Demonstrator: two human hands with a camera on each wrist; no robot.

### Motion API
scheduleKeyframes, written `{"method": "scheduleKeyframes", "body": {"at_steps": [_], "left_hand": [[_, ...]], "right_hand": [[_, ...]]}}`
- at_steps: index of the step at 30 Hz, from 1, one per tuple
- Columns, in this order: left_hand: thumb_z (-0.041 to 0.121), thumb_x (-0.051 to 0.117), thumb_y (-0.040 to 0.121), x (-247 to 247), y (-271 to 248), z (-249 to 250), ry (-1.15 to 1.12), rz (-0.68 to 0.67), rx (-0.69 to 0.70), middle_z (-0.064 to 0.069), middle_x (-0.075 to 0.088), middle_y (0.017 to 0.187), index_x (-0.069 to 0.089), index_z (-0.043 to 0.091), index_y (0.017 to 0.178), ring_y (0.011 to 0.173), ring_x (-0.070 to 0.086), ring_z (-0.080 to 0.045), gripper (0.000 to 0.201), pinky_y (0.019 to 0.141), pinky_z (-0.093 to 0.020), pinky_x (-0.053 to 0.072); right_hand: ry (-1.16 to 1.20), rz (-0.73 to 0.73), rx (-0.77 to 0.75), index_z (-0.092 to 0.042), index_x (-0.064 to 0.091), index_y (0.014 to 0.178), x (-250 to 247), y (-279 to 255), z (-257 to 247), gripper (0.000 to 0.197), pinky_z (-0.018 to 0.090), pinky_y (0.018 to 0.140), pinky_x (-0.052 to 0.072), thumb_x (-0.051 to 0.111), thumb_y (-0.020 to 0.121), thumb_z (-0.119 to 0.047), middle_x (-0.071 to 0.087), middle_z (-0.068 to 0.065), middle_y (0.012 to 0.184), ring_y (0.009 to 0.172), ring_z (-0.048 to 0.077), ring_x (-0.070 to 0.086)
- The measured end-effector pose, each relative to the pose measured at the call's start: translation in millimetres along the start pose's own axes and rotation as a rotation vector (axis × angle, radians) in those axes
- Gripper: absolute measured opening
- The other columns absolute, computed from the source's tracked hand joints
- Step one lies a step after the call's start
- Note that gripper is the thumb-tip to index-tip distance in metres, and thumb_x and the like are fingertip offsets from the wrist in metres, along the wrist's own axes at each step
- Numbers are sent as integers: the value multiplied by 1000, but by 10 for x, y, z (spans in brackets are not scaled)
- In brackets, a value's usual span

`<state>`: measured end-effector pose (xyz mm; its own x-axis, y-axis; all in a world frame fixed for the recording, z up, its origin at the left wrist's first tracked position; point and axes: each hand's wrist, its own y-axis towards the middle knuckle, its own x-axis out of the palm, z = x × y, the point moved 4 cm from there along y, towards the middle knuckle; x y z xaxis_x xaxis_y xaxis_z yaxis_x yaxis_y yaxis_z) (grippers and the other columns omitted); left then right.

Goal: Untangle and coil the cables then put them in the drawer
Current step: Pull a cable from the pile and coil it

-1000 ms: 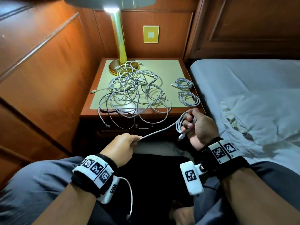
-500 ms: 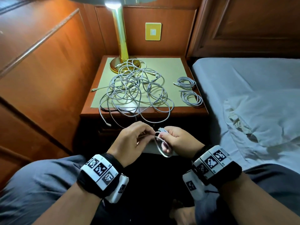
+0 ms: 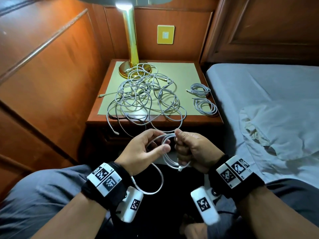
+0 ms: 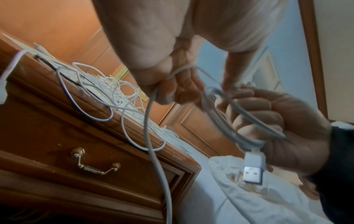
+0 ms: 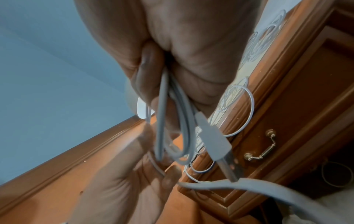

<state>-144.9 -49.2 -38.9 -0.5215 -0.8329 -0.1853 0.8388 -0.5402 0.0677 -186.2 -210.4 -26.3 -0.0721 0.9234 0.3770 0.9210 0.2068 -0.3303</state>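
Note:
A white cable (image 3: 170,160) hangs in a few loops from my right hand (image 3: 179,144), which grips them in a fist in front of the nightstand. Its USB plug (image 4: 252,169) dangles below that fist. My left hand (image 3: 162,141) holds the same cable between thumb and curled fingers just left of the loops; the slack (image 3: 159,183) droops under my left wrist. A big tangle of white cables (image 3: 145,99) lies on the nightstand top, some loops hanging over its front edge. Two coiled cables (image 3: 201,89) (image 3: 205,106) lie at the right. The drawer (image 4: 57,153) with a brass handle is shut.
A brass lamp (image 3: 132,49) stands at the back of the nightstand (image 3: 198,120), its base under the tangle. A wooden wall panel (image 3: 43,83) is on the left, and a bed with a grey sheet (image 3: 267,87) on the right. My knees are below.
A second ago my hands were apart with the cable stretched between them. They have come together, and the right hand now holds more loops of it.

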Motion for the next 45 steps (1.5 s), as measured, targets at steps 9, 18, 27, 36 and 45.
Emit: {"method": "scheduleKeyframes", "body": {"at_steps": [9, 18, 27, 36, 45], "left_hand": [[14, 72, 90, 13, 43, -4, -121, 92, -14, -5, 65, 80, 54, 11, 93, 68, 57, -13, 19, 62, -23, 47], [7, 77, 86, -227, 52, -15, 268, 344, 102, -4, 61, 100, 78, 22, 95, 96, 61, -5, 18, 88, -17, 48], [14, 82, 81, -234, -17, 126, 351, 532, 235, -1, 61, 92, 50, 19, 93, 71, 62, -14, 34, 51, -26, 53], [18, 85, 79, -333, 10, -3, 194, 635, 144, 4, 71, 83, 69, 23, 75, 75, 69, -16, 17, 68, -45, 60], [8, 71, 90, 37, 27, -110, -193, 357, -184, -10, 76, 82, 75, 12, 85, 71, 72, -20, 8, 71, -36, 58]], "right_hand": [[52, 143, -24, -10, 51, 78, -18, 40, 4, 34, 21, 41, 32, 48, 101, -34, 24, -1, 54, 38, 9, 21], [169, 88, -18, -15, 44, 74, 1, -54, -126, 36, 17, 40, 23, 42, 102, -36, 23, -5, 48, 34, 6, 16], [237, 135, -69, -15, 46, 73, -74, -6, -128, 33, 17, 39, 25, 48, 94, -40, 23, -5, 48, 33, 6, 16], [222, 97, 7, -16, 46, 74, -49, -17, -106, 38, 20, 41, 21, 41, 102, -40, 23, -7, 49, 35, 6, 15], [174, 74, -13, -13, 43, 76, 90, 24, 43, 38, 21, 41, 29, 37, 105, -38, 28, -4, 50, 35, 7, 20]]}}
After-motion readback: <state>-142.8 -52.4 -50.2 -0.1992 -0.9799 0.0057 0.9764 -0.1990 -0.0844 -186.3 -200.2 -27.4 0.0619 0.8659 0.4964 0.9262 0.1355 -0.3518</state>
